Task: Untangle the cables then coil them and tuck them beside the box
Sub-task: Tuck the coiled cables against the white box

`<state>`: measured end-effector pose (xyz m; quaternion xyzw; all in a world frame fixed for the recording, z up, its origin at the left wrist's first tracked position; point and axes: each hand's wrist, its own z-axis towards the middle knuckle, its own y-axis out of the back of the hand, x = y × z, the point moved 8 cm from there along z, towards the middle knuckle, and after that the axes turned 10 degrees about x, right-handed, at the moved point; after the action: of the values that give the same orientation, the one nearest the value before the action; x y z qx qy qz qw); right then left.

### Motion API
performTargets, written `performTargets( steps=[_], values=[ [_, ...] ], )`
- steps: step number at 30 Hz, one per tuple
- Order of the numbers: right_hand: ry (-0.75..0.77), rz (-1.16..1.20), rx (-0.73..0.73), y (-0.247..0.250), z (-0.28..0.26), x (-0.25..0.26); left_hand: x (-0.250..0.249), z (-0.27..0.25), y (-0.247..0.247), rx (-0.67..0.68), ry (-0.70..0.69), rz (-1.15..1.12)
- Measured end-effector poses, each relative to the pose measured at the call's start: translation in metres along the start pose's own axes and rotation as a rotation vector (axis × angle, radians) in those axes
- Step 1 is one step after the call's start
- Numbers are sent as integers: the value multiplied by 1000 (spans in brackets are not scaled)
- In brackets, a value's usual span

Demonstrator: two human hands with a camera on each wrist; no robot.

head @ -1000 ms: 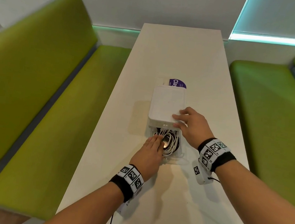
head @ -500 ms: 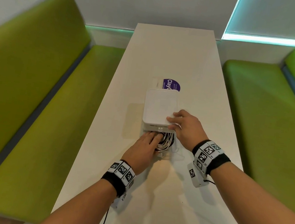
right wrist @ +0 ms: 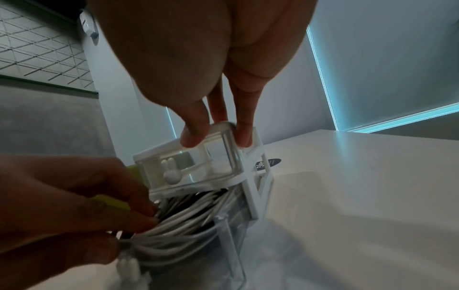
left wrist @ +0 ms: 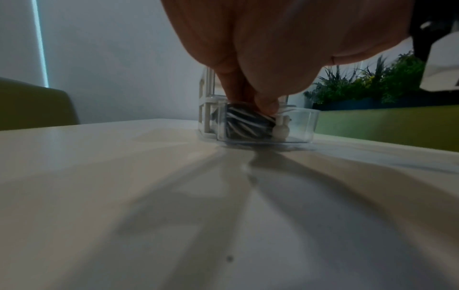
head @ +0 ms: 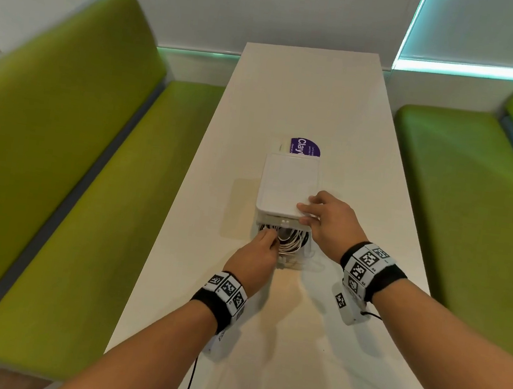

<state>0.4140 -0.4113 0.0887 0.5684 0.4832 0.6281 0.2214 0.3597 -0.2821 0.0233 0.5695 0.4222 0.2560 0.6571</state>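
A white box (head: 286, 188) with clear drawers stands mid-table. Its lower clear drawer (head: 300, 258) is pulled out toward me and holds a bundle of white and black cables (head: 291, 239). My left hand (head: 267, 244) reaches into the drawer and its fingers pinch the cable bundle (right wrist: 178, 223) (left wrist: 246, 121). My right hand (head: 320, 215) grips the box's near right top corner, thumb and fingers curled over the edge (right wrist: 218, 135). A small white rabbit-shaped knob (right wrist: 171, 172) sits on the upper drawer's front.
The long white table (head: 310, 87) runs away from me between two green benches (head: 69, 152) (head: 468, 194). A purple round sticker (head: 304, 147) lies behind the box. Plants (left wrist: 367, 86) show beyond the right bench.
My left hand's fingers have curled from lying flat on the cables into a pinch on the bundle. My right hand stays on the box's corner.
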Motion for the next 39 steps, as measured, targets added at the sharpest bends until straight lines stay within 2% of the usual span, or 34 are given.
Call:
performTargets(
  steps=[4, 7, 11, 13, 18, 22, 27, 31, 35, 39],
  values=[
    [2, -28, -1, 2, 0, 1, 4, 3, -3, 78, 35, 82],
    [-1, -55, -4, -1, -3, 4, 8, 0, 9, -17, 28, -17],
    [-29, -140, 51, -18, -7, 1, 13, -5, 7, -16, 27, -71],
    [-26, -219, 36, -24, -7, 3, 15, -8, 8, -12, 35, -105],
    [-40, -307, -9, -31, -2, 5, 10, -14, 5, -11, -6, -27],
    [-28, -271, -8, -29, -2, 4, -1, -17, 6, -63, -61, 83],
    [54, -131, -100, -12, -2, -2, -2, -5, 6, -52, 0, 126],
    [62, -89, -139, -8, -5, -8, 1, 5, 7, -39, 21, 122],
    [55, -47, -93, -5, -2, -3, -2, 4, 16, -94, 20, 169],
    [56, -59, -74, -3, 0, -2, -2, 1, 6, -50, -13, 84]
  ],
)
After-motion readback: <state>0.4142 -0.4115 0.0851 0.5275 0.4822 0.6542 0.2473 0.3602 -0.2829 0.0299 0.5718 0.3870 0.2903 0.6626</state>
